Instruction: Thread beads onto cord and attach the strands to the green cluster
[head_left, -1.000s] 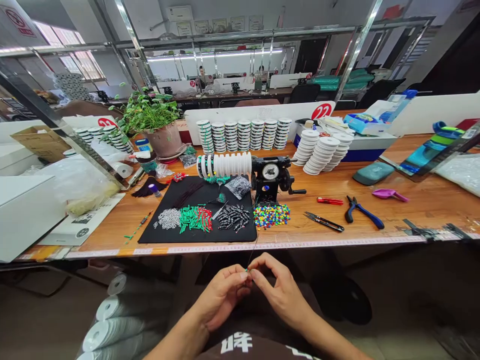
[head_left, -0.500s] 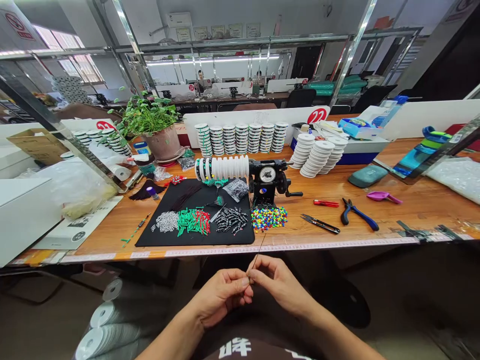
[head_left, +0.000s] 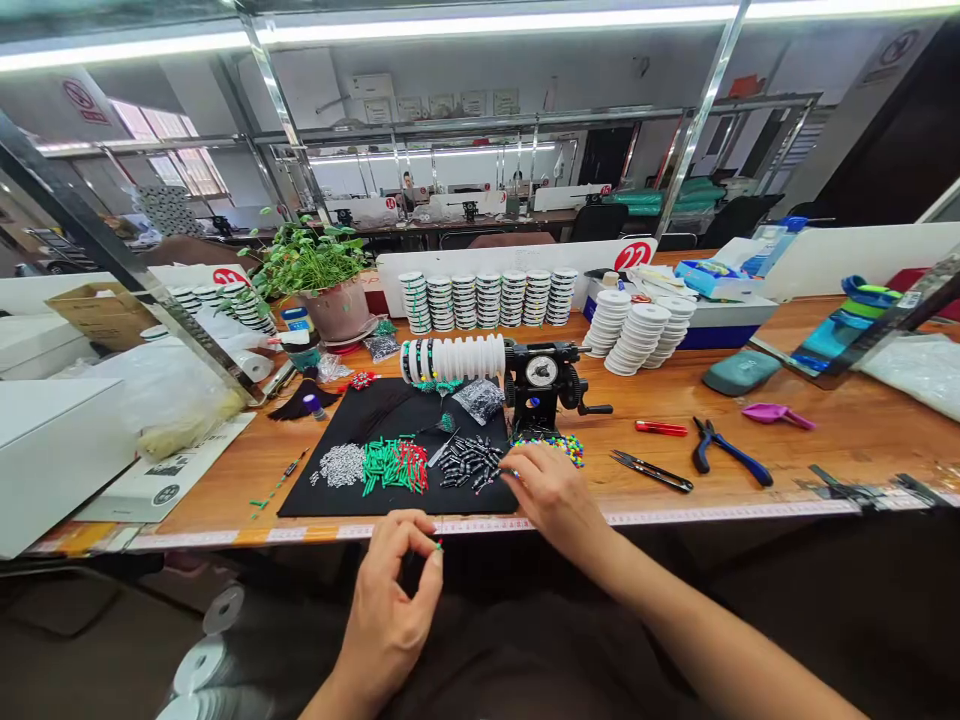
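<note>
My left hand (head_left: pixel 397 590) is raised before the table's front edge, thumb and forefinger pinched on a tiny green and red piece (head_left: pixel 439 544). Over the right edge of the black mat (head_left: pixel 300 495), my right hand (head_left: pixel 551 490) has its fingers closed beside the black tubes (head_left: pixel 469 462); what its fingertips hold is too small to make out. It partly covers the multicoloured beads (head_left: pixel 574 450). Silver beads (head_left: pixel 339 465), green tubes (head_left: pixel 384 465) and red tubes (head_left: pixel 412 466) lie on the mat.
Behind the mat stands a black crank machine (head_left: pixel 541 385) carrying white spools (head_left: pixel 469 357). Tweezers (head_left: pixel 651 471), a red cutter (head_left: pixel 660 428) and blue-handled pliers (head_left: pixel 731 453) lie to the right. A potted plant (head_left: pixel 334 310) stands at the back left.
My hands have moved apart from where they met below the table edge. The right went forward to the mat and beads; the left shifted left. The view has tilted up a little.
</note>
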